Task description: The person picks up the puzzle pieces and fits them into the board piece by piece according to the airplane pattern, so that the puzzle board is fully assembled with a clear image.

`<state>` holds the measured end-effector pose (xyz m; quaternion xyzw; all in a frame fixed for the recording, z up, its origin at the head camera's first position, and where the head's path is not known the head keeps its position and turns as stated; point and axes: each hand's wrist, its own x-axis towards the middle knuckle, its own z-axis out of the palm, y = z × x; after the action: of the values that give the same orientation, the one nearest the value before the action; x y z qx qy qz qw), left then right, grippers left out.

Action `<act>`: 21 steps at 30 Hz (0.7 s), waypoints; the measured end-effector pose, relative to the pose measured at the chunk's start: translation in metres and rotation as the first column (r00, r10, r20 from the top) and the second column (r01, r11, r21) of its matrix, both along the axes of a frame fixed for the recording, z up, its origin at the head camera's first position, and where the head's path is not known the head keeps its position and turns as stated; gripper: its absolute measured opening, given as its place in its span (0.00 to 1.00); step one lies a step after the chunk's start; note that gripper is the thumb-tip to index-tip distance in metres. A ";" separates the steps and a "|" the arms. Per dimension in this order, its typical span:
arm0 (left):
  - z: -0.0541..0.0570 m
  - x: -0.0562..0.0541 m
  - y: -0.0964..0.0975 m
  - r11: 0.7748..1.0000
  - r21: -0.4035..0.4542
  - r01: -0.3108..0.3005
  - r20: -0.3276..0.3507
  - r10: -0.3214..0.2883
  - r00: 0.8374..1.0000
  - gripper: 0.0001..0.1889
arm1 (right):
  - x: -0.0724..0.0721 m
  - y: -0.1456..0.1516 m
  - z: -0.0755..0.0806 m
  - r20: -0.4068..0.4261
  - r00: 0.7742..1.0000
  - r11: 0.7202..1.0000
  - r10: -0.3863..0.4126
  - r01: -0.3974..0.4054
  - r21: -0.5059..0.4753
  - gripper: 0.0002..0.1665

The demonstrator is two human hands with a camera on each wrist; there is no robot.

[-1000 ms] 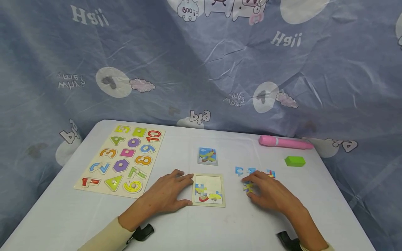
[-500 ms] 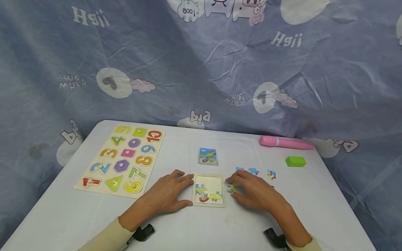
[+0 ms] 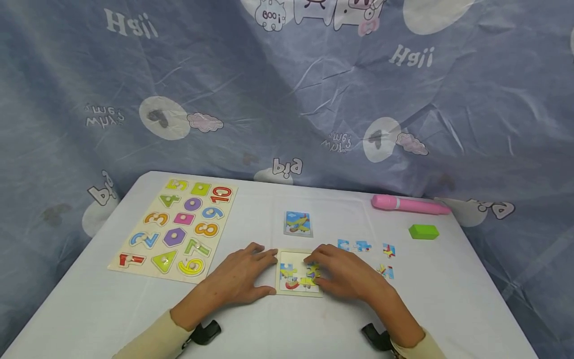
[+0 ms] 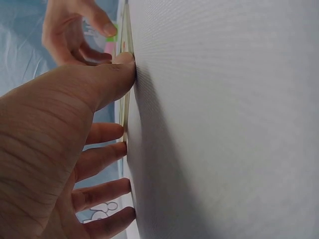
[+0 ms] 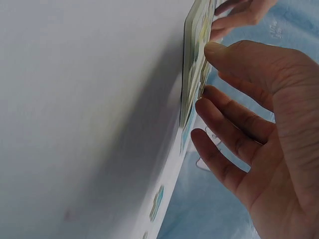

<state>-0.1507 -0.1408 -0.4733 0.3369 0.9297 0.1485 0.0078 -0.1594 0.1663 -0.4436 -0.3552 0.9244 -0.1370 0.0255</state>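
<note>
A small square puzzle tray (image 3: pixel 291 251) lies in the middle of the table in the head view. Several airplane pieces (image 3: pixel 288 270) sit along its left side and bottom. My left hand (image 3: pixel 239 274) rests at the tray's left side, thumb and fingertips touching the edge; in the left wrist view the thumb (image 4: pixel 112 77) lies against it. Over the tray's right part, my right hand (image 3: pixel 347 273) pinches a yellow and blue puzzle piece (image 3: pixel 313 270) between thumb and fingers. The right wrist view shows this piece (image 5: pixel 203 77) edge-on, close above the tray; whether it touches cannot be told.
Several loose puzzle pieces (image 3: pixel 362 246) lie right of the tray. Behind it is a small airplane picture (image 3: pixel 298 223). A number and shape board (image 3: pixel 173 237) lies at the left. A green block (image 3: pixel 423 232) and a pink pen-shaped object (image 3: pixel 410 204) lie at the back right.
My right hand has moved left with the puzzle piece, from the loose pieces to over the tray's right part. The left hand has stayed at the tray's edge.
</note>
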 end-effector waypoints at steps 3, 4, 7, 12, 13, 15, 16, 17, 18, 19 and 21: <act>0.000 0.000 0.000 1.000 -0.002 -0.001 -0.001 0.001 1.000 0.36 | -0.001 -0.007 -0.001 0.005 1.000 1.000 0.008 -0.008 0.004 0.24; 0.000 0.000 0.000 1.000 -0.003 0.000 -0.001 0.000 1.000 0.36 | -0.001 -0.009 -0.001 0.006 1.000 1.000 0.011 -0.012 0.006 0.24; 0.000 0.000 0.000 1.000 -0.005 0.003 -0.001 -0.003 1.000 0.36 | -0.001 -0.015 -0.002 0.009 1.000 1.000 0.015 -0.015 0.016 0.24; 0.000 -0.001 0.000 1.000 -0.008 0.007 -0.004 -0.007 1.000 0.36 | -0.003 -0.023 -0.003 0.018 1.000 0.999 0.019 -0.020 0.033 0.25; 0.000 -0.001 0.000 1.000 -0.009 0.007 -0.005 -0.007 1.000 0.36 | -0.003 -0.024 -0.003 0.020 1.000 0.999 0.020 -0.021 0.036 0.25; 0.000 -0.001 0.000 1.000 -0.010 0.007 -0.007 -0.007 1.000 0.36 | -0.003 -0.025 -0.003 0.023 1.000 0.999 0.021 -0.022 0.038 0.25; 0.000 -0.001 0.000 1.000 -0.010 0.006 -0.008 -0.006 1.000 0.36 | -0.004 -0.026 -0.004 0.023 0.999 0.999 0.022 -0.023 0.039 0.25; 0.000 -0.001 0.000 1.000 -0.011 0.005 -0.008 -0.006 1.000 0.36 | -0.004 -0.026 -0.004 0.024 0.999 0.999 0.025 -0.026 0.039 0.25; 0.000 -0.001 0.000 1.000 -0.010 0.005 -0.008 -0.005 1.000 0.36 | -0.004 -0.027 -0.004 0.024 0.999 0.999 0.027 -0.028 0.038 0.26; 0.000 -0.001 0.000 1.000 -0.010 0.005 -0.007 -0.005 1.000 0.36 | -0.005 -0.027 -0.005 0.023 0.999 0.999 0.031 -0.032 0.038 0.26; 0.000 -0.001 0.000 1.000 -0.009 0.005 -0.005 -0.005 1.000 0.36 | -0.005 -0.028 -0.006 0.020 0.999 0.999 0.040 -0.041 0.035 0.26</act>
<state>-0.1515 -0.1404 -0.4729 0.3396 0.9296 0.1434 0.0072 -0.1645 0.1382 -0.4492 -0.3719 0.9190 -0.1234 0.0436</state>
